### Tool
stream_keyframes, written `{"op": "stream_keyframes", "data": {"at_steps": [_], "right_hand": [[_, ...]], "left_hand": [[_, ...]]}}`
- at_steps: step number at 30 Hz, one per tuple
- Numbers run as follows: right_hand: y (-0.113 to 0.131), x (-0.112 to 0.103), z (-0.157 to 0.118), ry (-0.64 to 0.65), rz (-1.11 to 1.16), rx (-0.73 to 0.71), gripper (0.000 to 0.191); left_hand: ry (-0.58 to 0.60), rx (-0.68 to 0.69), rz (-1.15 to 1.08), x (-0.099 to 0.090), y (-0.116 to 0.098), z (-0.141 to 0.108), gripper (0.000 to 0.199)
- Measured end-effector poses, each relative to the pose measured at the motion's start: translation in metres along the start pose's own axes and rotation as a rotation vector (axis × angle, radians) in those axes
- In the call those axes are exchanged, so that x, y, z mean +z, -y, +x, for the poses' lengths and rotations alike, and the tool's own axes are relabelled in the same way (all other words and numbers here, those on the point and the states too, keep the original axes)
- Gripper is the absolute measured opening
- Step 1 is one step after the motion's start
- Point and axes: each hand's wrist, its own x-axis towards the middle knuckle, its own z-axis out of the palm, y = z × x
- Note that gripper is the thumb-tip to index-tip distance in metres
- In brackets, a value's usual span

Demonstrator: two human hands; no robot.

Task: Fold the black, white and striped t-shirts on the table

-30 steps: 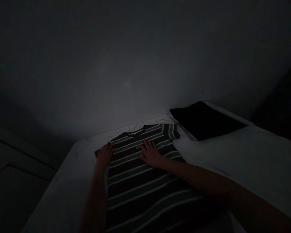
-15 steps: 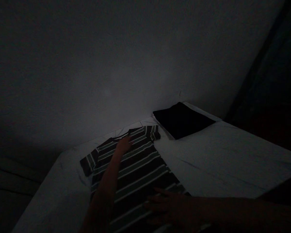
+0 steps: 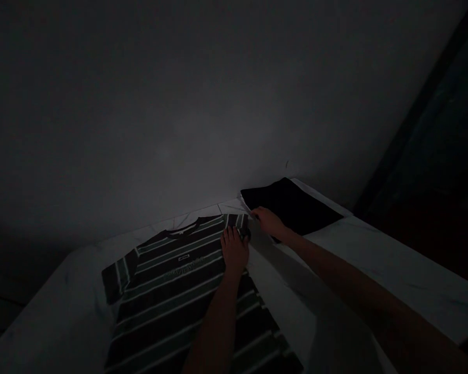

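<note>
A dark T-shirt with pale green stripes (image 3: 167, 280) lies flat and spread out, with its collar at the far side. My left hand (image 3: 234, 250) rests on its far right sleeve, fingers on the cloth; I cannot tell whether they grip it. My right hand (image 3: 268, 221) reaches in from the right, fingers extended, just past that sleeve's tip. It sits at the near edge of a folded black garment (image 3: 290, 205) and holds nothing.
The shirt and black garment lie on a white-covered surface (image 3: 386, 254) that ends at a grey wall (image 3: 203, 114) behind. A dark upright band (image 3: 421, 156) runs along the right side of the view.
My left hand has moved from the shirt's collar to its far right sleeve. My right hand has moved from the shirt's lower part up to the black garment. The view has turned slightly.
</note>
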Motion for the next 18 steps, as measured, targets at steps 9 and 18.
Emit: {"op": "stream_keyframes", "data": {"at_steps": [9,18], "right_hand": [[0.001,0.044,0.066,0.039,0.090,-0.010,0.031],[0.003,0.070,0.071,0.029,0.091,0.154,0.037]], "left_hand": [[0.001,-0.065,-0.082,-0.004,-0.004,0.002,0.057],[-0.063,-0.094,-0.052,-0.002,-0.004,0.004,0.050]]}}
